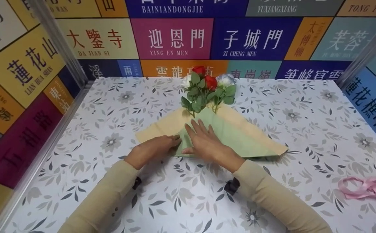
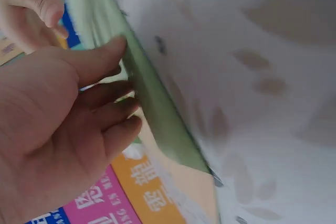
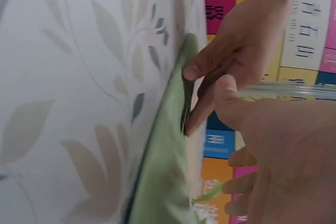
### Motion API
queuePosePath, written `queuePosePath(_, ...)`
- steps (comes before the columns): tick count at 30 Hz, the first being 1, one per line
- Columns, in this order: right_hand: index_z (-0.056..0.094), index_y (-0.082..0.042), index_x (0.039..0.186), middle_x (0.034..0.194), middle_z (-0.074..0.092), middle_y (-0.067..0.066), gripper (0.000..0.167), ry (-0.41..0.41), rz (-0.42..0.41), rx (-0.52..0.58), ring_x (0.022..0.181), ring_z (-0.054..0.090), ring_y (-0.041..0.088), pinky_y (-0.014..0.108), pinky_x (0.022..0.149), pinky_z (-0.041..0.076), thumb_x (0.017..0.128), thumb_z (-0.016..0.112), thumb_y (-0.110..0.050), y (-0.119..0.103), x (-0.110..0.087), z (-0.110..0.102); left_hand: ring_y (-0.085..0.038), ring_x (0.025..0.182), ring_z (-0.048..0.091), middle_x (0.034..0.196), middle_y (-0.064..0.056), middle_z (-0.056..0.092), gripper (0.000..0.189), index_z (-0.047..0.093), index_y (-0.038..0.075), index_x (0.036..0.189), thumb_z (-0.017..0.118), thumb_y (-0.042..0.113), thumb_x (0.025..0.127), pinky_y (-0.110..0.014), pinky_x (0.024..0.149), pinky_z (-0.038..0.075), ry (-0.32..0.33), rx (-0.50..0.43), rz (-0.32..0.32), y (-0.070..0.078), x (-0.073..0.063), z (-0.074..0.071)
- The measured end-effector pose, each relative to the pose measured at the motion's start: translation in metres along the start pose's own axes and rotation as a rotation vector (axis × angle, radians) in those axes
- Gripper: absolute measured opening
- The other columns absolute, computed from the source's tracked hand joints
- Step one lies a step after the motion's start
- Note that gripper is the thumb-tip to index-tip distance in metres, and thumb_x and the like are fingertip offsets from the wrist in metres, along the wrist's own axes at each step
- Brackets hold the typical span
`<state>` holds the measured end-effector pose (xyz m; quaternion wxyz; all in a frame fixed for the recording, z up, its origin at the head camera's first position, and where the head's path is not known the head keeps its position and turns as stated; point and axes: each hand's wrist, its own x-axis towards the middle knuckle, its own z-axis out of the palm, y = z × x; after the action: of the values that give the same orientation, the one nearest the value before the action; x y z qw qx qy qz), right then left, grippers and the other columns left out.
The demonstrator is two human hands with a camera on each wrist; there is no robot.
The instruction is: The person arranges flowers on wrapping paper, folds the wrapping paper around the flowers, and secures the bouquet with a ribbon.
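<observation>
A sheet of wrapping paper [image 1: 236, 139], green on one face and cream on the other, lies folded on the table around the stems of a small bouquet. Red roses [image 1: 210, 83], pale blooms [image 1: 226, 79] and green leaves stick out at its far end. My left hand [image 1: 155, 147] pinches the green fold at the paper's near left, thumb and fingertips at its edge in the left wrist view. Over the middle of the paper lies my right hand [image 1: 207, 142], its fingers spread and fairly straight. The lower stems are hidden under the paper.
A loose pink ribbon [image 1: 369, 189] lies in a heap at the table's right edge. The floral-patterned table [image 1: 78, 155] is bordered at the back and sides by panels [image 1: 171, 38] with coloured lettered blocks.
</observation>
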<state>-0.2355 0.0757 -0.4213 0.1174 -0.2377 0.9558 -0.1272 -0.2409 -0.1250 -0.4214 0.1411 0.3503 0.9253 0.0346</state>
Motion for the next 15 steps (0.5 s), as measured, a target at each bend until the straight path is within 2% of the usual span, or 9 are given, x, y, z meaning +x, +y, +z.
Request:
queuePosePath(2, 0.011, -0.008, 0.161, 0.168, 0.002, 0.020, 0.099, 0.011, 0.006, -0.003, 0.156, -0.003, 0.041, 0.067, 0.122, 0.006, 0.091, 0.062, -0.057, -0.002, 0.008, 0.006, -0.038, 0.127, 0.057, 0.151, -0.015, 0.050, 0.045, 0.052, 0.006, 0.145, 0.052, 0.001, 0.100, -0.046, 0.109, 0.047, -0.020, -0.017, -0.021, -0.003, 0.003, 0.001)
queuePosePath(4, 0.007, -0.008, 0.161, 0.168, 0.000, 0.021, 0.103, 0.010, 0.020, -0.010, 0.155, -0.005, 0.041, 0.067, 0.122, 0.004, 0.090, 0.061, -0.060, -0.003, 0.014, 0.012, -0.039, 0.129, 0.055, 0.152, -0.016, 0.049, 0.045, 0.050, 0.005, 0.146, 0.053, 0.005, 0.101, -0.047, 0.111, 0.044, -0.030, -0.062, -0.039, -0.005, 0.005, 0.001)
queuePosePath(8, 0.003, -0.008, 0.161, 0.168, -0.002, 0.021, 0.108, -0.008, 0.035, -0.035, 0.155, -0.006, 0.041, 0.067, 0.122, 0.003, 0.088, 0.059, -0.065, -0.004, 0.022, 0.022, -0.041, 0.141, 0.044, 0.161, -0.019, 0.034, 0.051, 0.039, 0.006, 0.153, 0.050, 0.013, 0.104, -0.049, 0.118, 0.037, -0.102, -0.115, -0.046, -0.008, 0.003, 0.000)
queuePosePath(12, 0.005, -0.009, 0.162, 0.168, -0.002, 0.020, 0.109, -0.012, 0.050, -0.057, 0.155, -0.005, 0.040, 0.067, 0.122, 0.004, 0.086, 0.059, -0.067, -0.004, 0.026, 0.026, -0.038, 0.149, 0.031, 0.167, -0.014, 0.019, 0.058, 0.027, 0.016, 0.159, 0.048, 0.015, 0.105, -0.048, 0.123, 0.029, -0.184, -0.173, -0.045, -0.019, -0.002, -0.002)
queuePosePath(15, 0.007, -0.010, 0.162, 0.169, -0.002, 0.020, 0.108, -0.018, 0.051, -0.046, 0.155, -0.005, 0.041, 0.068, 0.122, 0.004, 0.087, 0.058, -0.068, -0.004, 0.026, 0.027, -0.036, 0.151, 0.027, 0.168, -0.008, 0.013, 0.058, 0.025, 0.023, 0.159, 0.046, 0.013, 0.105, -0.048, 0.125, 0.024, -0.209, -0.223, -0.042, -0.030, -0.008, -0.002)
